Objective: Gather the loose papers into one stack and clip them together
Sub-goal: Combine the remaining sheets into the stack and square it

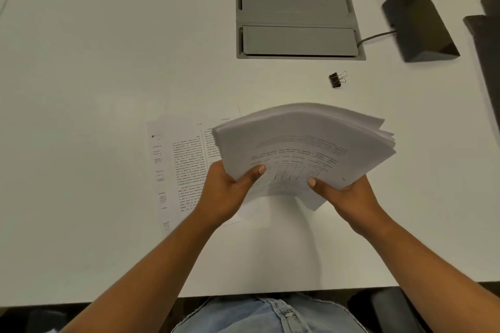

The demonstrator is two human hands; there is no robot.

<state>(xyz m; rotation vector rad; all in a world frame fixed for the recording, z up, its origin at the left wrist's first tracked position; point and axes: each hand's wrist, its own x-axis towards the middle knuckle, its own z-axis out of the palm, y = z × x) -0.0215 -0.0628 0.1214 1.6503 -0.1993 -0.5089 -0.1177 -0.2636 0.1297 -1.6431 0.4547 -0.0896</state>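
A thick stack of printed papers [303,143] is lifted off the white table, its far end bowed upward and its right edges fanned apart. My left hand [226,190] grips the stack's near left corner, thumb on top. My right hand [347,196] grips the near right corner the same way. Loose printed sheets [180,167] lie flat on the table to the left, partly under the stack and my left hand. A black binder clip [336,80] with silver handles lies on the table beyond the stack, untouched.
A grey recessed cable hatch [297,21] sits in the table [81,76] at the back. A black wedge-shaped device [419,25] with a cable stands to its right. Dark chair parts [487,43] show at the right edge. The table's near edge runs just above my lap.
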